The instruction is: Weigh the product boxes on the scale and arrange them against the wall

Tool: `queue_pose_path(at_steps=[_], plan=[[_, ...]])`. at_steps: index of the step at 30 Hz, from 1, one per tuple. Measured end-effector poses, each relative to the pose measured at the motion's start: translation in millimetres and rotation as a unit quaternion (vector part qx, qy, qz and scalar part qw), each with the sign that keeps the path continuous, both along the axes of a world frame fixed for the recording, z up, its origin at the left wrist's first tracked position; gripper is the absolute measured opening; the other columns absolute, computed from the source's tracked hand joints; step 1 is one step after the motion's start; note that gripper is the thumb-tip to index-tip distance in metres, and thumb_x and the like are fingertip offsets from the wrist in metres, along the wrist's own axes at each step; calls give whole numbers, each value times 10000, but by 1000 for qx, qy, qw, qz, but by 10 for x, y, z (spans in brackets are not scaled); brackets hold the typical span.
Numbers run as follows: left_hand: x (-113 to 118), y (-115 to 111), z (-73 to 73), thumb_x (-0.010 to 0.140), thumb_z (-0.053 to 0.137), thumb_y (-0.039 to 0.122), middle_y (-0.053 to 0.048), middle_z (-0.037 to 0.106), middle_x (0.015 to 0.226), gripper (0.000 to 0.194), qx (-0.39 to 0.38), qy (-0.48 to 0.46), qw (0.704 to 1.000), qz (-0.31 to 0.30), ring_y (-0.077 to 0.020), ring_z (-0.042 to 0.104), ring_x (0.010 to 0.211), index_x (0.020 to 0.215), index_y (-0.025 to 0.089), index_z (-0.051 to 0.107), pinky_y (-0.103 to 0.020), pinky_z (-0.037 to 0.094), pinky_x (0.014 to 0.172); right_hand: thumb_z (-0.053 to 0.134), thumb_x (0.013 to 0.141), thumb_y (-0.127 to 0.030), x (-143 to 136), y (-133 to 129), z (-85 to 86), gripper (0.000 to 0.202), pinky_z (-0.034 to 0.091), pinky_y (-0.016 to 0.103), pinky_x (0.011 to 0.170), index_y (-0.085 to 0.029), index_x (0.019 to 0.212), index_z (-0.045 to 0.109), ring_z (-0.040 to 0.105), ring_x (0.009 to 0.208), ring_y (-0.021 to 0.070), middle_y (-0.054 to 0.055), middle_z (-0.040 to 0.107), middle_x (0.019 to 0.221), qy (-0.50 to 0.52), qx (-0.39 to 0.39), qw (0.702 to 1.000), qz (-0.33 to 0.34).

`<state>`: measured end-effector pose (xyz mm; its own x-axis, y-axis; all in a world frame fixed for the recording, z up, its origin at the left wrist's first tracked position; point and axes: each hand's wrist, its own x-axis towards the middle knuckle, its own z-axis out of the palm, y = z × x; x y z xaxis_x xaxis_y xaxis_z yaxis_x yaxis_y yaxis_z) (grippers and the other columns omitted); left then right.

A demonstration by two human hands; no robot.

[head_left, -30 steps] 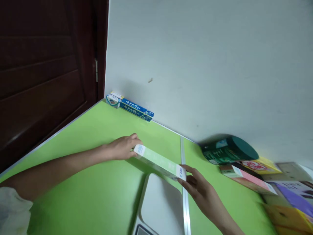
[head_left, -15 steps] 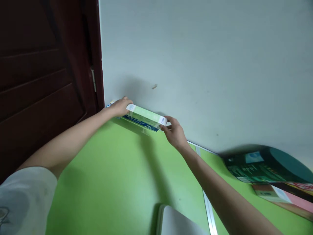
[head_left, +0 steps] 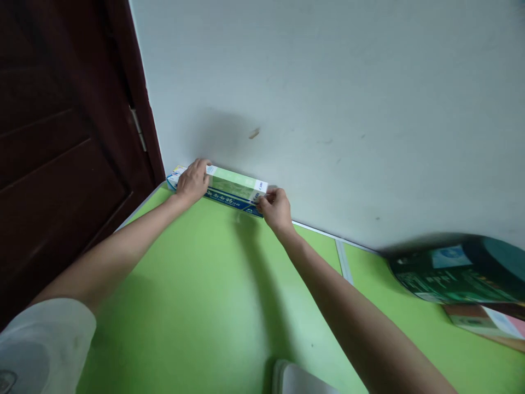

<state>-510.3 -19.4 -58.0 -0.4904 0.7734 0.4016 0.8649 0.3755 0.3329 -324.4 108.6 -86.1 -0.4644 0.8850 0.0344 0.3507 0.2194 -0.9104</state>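
The fingers (head_left: 202,166) of the left hand (head_left: 191,183) curl close together over the left end of a long light-green and white carton (head_left: 233,182), while the right hand (head_left: 279,211) pinches its right end between thumb and fingers. The carton lies lengthwise near the wall (head_left: 328,109), at the far left of the green tabletop (head_left: 184,284). A long blue carton (head_left: 234,202) with white characters shows directly below its near side; whether the green one bears fully on it, I cannot tell. A small white box (head_left: 176,174) sits at the far-left corner, partly covered by the left hand.

To the right, a dark green container (head_left: 455,273) with a curved side stands by the wall, and a brown, white and pink box (head_left: 476,323) lies on its near side. A pale, round-cornered object (head_left: 303,381) is cut off at the near edge of the view. On the left is a dark reddish-brown door (head_left: 49,148) with a metal hinge (head_left: 138,129).
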Motion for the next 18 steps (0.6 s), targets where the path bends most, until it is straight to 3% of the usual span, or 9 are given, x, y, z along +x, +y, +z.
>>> queue_pose_path(at_steps=[3, 8, 13, 18], plan=[[113, -34, -129, 864, 402, 116, -113, 583, 1157, 414, -24, 23, 999, -31, -249, 527, 1117, 1273, 150, 451, -366, 402, 962, 499, 780, -199, -12, -12, 1, 202, 542, 335, 600, -179, 980, 479, 615, 627, 172, 54, 591, 858, 8, -38, 999, 0], [229, -18, -316, 825, 511, 166, -169, 484, 1314, 668, -72, 42, 996, -13, -322, 401, 1259, 1427, 135, 223, -425, 356, 1012, 531, 730, -166, 15, -88, -48, 322, 551, 306, 574, -183, 1049, 494, 621, 630, 150, 41, 596, 904, 17, -62, 997, 34], [241, -13, -316, 773, 541, 114, -189, 446, 1334, 799, -106, 32, 994, -11, -342, 371, 1280, 1453, 133, 122, -446, 337, 1022, 522, 663, -130, 58, -111, -77, 483, 553, 299, 600, -177, 1143, 488, 612, 684, 143, 52, 575, 993, 13, -70, 996, 58], [264, -54, -291, 784, 499, 103, -225, 459, 1294, 783, -97, 7, 995, -22, -342, 376, 1273, 1451, 70, 91, -456, 308, 1039, 539, 615, -76, 56, -132, 44, 613, 556, 330, 671, -189, 1216, 497, 615, 822, 198, 81, 597, 1071, -1, -96, 989, 109]])
